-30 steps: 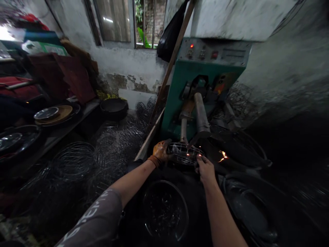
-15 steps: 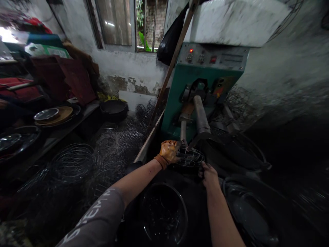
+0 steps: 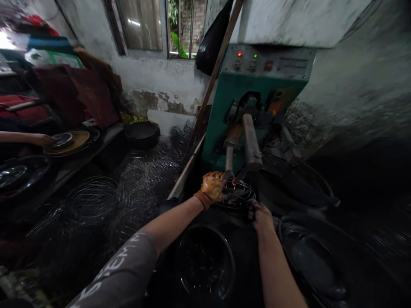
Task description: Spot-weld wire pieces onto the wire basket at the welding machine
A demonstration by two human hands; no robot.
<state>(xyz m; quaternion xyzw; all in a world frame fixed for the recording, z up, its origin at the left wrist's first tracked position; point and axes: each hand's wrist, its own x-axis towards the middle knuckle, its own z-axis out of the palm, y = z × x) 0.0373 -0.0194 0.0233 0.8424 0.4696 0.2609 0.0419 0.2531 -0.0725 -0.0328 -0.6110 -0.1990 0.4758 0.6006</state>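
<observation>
**CAUTION: BURN AND MISALIGNMENT HAZARD AT THE CONTACT TIPS**

The wire basket (image 3: 238, 200) sits at the tips of the lower rod (image 3: 229, 158) and upper arm (image 3: 252, 147) of the green machine (image 3: 212, 128). A red glow (image 3: 234, 183) shows at the tips; a red light (image 3: 239, 54) and a green light (image 3: 255, 56) are lit on the panel.

Left hand (image 3: 212, 188): gloved, fingers clamped on the basket's left side, near the tips. Right hand (image 3: 261, 214): apparently bare, fingers closed at the right rim; whether they also grip a small part is too dark to tell.

Possible faults:
- Burn to the right hand, caused by sparks or heated wire reaching unprotected skin.
- Pinched left fingers, caused by drifting between the tips.
- Crooked joint, caused by the basket tilting if either grip slackens.
</observation>
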